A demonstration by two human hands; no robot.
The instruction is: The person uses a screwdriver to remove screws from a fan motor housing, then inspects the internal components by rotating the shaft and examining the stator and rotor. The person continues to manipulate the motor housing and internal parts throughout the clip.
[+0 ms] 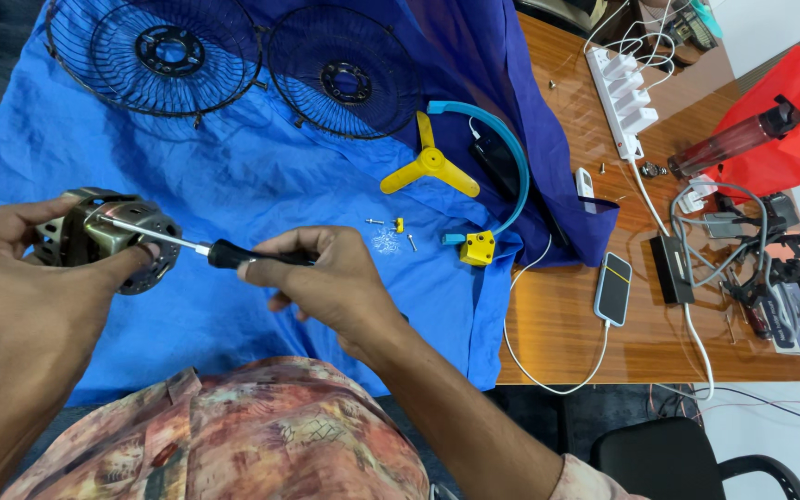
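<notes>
- Blue cloth covers the wooden table; you work above its near edge, with the motor held in the air at the left of the view.
- Two black wire fan guards lie side by side at the cloth's far end, well apart from your hands.
- Yellow three-blade fan blade sits near the cloth's right side, a curved blue band just beside it.
- Motor: metal, round. Your left hand cups it from below and behind, fingers curled firmly round the housing.
- Screwdriver: black handle, thin steel shaft. Your right hand pinches the handle, fingers pressed together; the tip meets the motor's top face.
- Loose screws lie on the cloth beyond your right hand.
- Step in hand, as judged: working a screw on the motor housing. Whether it turns in or out cannot be told.
- Next move calls for keeping the shaft in line with the screw and the motor steady against twist.
</notes>
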